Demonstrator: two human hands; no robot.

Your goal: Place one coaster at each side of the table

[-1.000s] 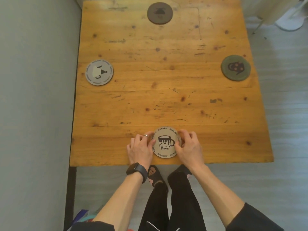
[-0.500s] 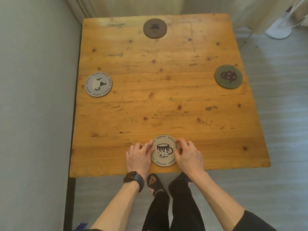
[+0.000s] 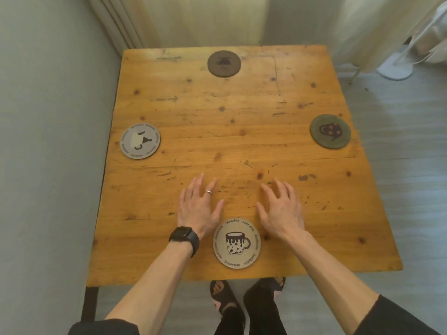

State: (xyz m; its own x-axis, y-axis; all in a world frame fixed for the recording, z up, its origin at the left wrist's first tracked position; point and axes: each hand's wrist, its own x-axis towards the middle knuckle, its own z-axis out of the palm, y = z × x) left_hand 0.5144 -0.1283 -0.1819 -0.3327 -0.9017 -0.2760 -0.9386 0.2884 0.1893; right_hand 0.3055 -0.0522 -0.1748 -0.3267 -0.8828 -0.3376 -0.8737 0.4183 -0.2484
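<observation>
Round coasters lie near each side of the wooden table [image 3: 242,146]. A beige mug coaster [image 3: 237,243] lies flat by the near edge. A grey coaster [image 3: 140,141] sits at the left side, a green one [image 3: 330,131] at the right, a brown one [image 3: 224,63] at the far side. My left hand [image 3: 199,206] and my right hand [image 3: 280,207] rest flat on the wood just beyond the mug coaster, one on each side, fingers spread, holding nothing.
A grey wall runs close along the table's left edge. Pale curtains hang behind the far edge. A white fan base [image 3: 394,71] stands on the grey floor at the back right. My feet in sandals [image 3: 222,296] show under the near edge.
Both hands have let go of the mug coaster and moved forward onto the bare wood, fingers spreading open. The camera has tilted up, showing the curtains.
</observation>
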